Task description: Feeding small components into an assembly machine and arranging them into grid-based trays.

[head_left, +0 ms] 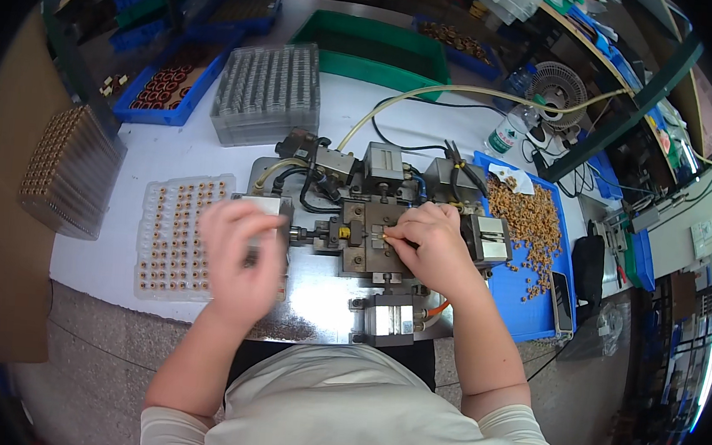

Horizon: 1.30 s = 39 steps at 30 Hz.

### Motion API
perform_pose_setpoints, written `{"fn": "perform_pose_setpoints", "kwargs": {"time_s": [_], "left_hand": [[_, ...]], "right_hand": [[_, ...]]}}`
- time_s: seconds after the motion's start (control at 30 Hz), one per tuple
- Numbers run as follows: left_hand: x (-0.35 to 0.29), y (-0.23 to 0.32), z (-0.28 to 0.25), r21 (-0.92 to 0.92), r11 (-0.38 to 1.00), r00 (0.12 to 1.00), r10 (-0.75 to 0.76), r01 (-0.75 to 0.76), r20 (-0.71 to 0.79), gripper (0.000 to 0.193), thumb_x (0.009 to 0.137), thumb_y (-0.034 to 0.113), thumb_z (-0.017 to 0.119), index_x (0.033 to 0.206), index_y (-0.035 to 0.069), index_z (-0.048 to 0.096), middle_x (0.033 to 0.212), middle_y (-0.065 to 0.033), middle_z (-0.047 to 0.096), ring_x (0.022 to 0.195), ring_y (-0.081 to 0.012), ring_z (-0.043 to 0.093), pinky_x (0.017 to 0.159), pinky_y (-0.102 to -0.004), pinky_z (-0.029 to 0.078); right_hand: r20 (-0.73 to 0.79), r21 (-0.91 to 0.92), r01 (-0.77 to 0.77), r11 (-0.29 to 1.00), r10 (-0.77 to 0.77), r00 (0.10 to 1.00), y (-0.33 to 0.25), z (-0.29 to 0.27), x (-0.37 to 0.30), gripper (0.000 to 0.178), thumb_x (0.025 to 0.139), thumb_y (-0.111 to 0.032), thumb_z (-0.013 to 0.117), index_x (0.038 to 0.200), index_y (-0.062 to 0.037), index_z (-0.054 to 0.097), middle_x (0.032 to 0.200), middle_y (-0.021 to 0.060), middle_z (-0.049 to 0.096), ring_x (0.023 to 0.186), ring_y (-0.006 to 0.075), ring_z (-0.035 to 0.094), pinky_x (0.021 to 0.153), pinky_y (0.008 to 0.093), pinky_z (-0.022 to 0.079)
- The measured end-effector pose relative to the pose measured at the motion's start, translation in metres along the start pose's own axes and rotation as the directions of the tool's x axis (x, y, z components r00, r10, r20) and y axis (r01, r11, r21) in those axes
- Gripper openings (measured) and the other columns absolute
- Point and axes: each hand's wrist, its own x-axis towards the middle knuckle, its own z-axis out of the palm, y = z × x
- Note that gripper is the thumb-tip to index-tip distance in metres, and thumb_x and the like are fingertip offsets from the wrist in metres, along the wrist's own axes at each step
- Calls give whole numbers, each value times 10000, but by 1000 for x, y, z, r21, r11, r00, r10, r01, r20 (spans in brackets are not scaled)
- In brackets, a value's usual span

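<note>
My right hand [432, 238] reaches over the middle of a metal fixture [355, 260], its thumb and forefinger pinched together at the small centre slots. Whatever sits between those fingertips is too small to make out. Smeared by motion, my left hand [240, 255] hovers between the fixture's left cylinder block [278, 208] and a clear plastic tray [151, 277]. Rows of small copper-coloured parts [177, 246] stand in that tray. The blur hides whether the left fingers hold anything. Around the fixture's centre sit several pneumatic cylinders, one of them a front cylinder [390, 319].
A blue tray [524, 315] on the right holds loose copper-coloured parts [532, 215] and a phone [563, 302]. Behind stand stacked clear trays [265, 102], a green bin [371, 25] and a bottle [514, 128]. An air hose [467, 89] arches over the table.
</note>
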Motion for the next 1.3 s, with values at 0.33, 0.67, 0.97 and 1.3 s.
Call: {"fn": "perform_pose_setpoints", "kwargs": {"time_s": [0.33,0.67,0.97,1.3], "left_hand": [[24,25,88,-5,988,745,122,-157,656,81,837,125,702,900,94,743,977,-29,660,958,-264,550,884,-373,464],[23,27,94,-47,969,709,209,-241,674,107,847,86,682,947,75,718,968,-42,659,945,-261,552,881,-372,469],[21,37,96,-1,955,722,225,-297,654,149,849,49,666,998,55,668,984,-78,653,949,-272,552,874,-388,477],[45,23,40,71,997,910,-43,15,413,145,902,36,634,1044,29,665,1020,-85,650,945,-233,574,852,-330,476]], "right_hand": [[-571,98,-428,898,403,716,83,-50,-78,185,873,-67,704,1044,-15,748,1031,100,671,944,236,612,818,320,497],[-499,-315,-897,309,751,434,199,-44,-230,268,919,-190,659,1092,-2,742,1118,164,697,982,332,647,894,376,523],[-250,264,-896,358,922,295,142,-92,-216,241,896,-192,652,1018,-13,757,947,126,748,827,279,697,784,370,563],[-147,-13,-980,197,970,196,145,-74,-217,221,843,-183,698,969,-11,758,856,114,741,721,235,690,694,331,553]]}}
